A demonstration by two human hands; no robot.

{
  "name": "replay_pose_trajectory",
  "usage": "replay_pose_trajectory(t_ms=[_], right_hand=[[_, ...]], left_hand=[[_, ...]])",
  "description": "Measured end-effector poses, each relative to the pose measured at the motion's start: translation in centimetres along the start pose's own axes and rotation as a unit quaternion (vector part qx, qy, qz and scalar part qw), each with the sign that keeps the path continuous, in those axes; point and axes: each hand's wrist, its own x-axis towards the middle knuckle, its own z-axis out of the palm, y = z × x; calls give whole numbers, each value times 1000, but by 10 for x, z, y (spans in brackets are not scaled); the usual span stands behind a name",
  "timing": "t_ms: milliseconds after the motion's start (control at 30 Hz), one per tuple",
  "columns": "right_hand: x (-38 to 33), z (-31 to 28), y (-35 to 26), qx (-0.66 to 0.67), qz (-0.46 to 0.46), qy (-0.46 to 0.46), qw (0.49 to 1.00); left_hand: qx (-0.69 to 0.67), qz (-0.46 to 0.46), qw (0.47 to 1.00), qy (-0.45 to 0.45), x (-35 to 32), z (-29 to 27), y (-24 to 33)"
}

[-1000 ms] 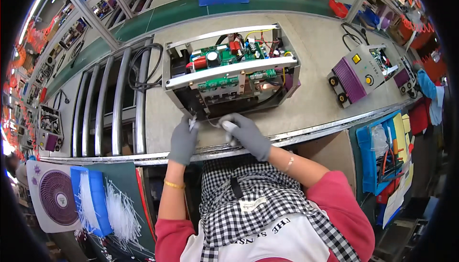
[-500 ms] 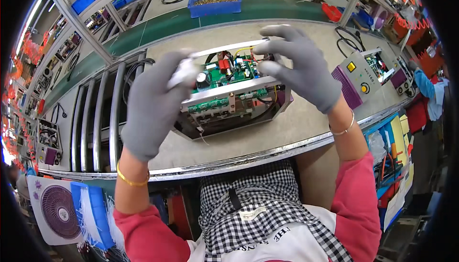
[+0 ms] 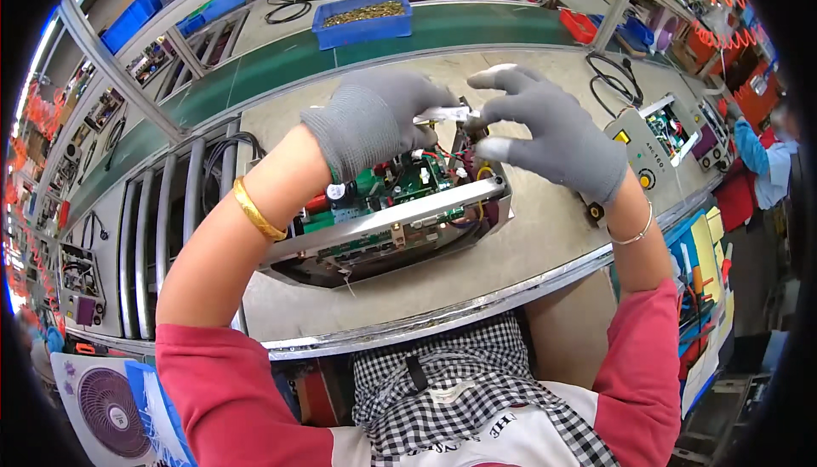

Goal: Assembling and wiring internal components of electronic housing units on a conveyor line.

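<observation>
An open metal machine housing with a green circuit board inside stands on the bench in front of me. My left hand, in a grey glove, reaches over its far side from the left. The fingers pinch a small white piece, whose kind I cannot make out. Facing it from the right, my right hand wears a grey glove with whitish fingertips. Its fingers are apart, near the white piece and above the housing's right end. My left hand and wrist cover part of the board.
A blue bin of small brass-coloured parts stands on the green conveyor belt beyond. Metal rollers lie to the left. Another machine and a black cable are to the right. Below left is a fan.
My left hand has moved right and across the housing, bringing the white piece close to my right hand. The housing now sits slightly lower left in view, turned a little.
</observation>
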Motion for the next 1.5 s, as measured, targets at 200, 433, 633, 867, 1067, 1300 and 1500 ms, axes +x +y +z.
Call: replay_pose_trajectory(t_ms=[200, 433, 633, 867, 1067, 1300, 1500], right_hand=[[2, -2, -10, -8, 11, -45, 999], [8, 3, -31, -159, 11, -89, 983], [27, 15, -23, -110, -17, -165, 980], [21, 15, -10, -3, -11, -58, 998], [19, 12, 3, 170, 137, -57, 974], [24, 17, 6, 128, 124, -42, 983], [28, 18, 4, 117, 155, -45, 980]], left_hand=[[23, 33, 998, 42, 17, 12, 0], [-25, -42, 995, 83, 17, 28, 2], [-101, -15, 990, 100, 17, 25, -13], [-252, -42, 959, 124, 11, 12, -22], [-348, -14, 934, 75, 6, 1, -27], [-344, -30, 932, 106, 2, -15, -26], [-341, -90, 936, 0, -7, -27, -15]])
